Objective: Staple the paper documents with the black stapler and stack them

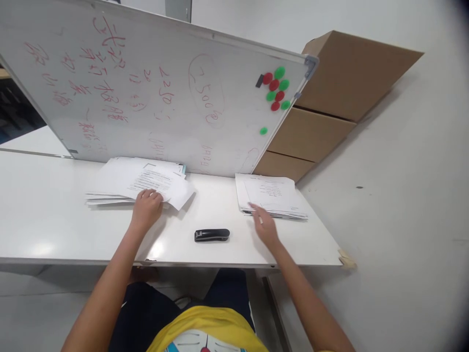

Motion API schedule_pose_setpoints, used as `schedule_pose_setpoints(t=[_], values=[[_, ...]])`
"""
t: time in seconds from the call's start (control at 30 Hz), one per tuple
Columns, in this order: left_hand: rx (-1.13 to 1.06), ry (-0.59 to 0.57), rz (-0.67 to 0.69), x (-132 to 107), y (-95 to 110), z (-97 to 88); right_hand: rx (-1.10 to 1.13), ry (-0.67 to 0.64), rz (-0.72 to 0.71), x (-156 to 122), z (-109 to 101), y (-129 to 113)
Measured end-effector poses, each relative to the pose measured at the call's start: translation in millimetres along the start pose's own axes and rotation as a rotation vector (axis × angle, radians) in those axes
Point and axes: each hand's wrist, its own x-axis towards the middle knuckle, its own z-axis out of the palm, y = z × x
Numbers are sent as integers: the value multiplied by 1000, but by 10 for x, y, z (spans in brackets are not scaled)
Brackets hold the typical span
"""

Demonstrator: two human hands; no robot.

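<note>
My left hand (147, 207) rests on the near edge of a loose pile of printed sheets (137, 183) at the left of the white table (54, 215), its fingers curled down on the top sheet. My right hand (264, 224) hovers at the near left corner of a second, tidier stack of papers (271, 195) on the right, fingers stretched out and slightly blurred, holding nothing. A black stapler (212, 235) lies flat on the table between the two hands, untouched.
A whiteboard (157, 83) with red writing and red and green magnets (276, 88) leans at the back of the table. Stacked cardboard boxes (330, 98) stand behind it on the right. The table's right corner (346, 261) carries tape.
</note>
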Motion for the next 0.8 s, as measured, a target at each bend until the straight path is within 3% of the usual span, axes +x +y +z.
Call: schedule_pose_setpoints(t=[0.07,0.17,0.3,0.5,0.67,0.8], values=[[-24,55,17,-45,136,-10,126,-88,-6,-53,254,-334],[-59,109,43,-124,366,-27,267,-186,152,-27,580,-733],[-73,132,131,-231,635,-42,439,-390,301,127,914,-1057],[-81,174,285,-391,842,58,767,-257,500,324,1224,-1153],[-52,205,233,-410,766,194,798,-200,553,374,1215,-1064],[-39,184,153,-247,379,207,784,-150,551,410,1094,-1018]])
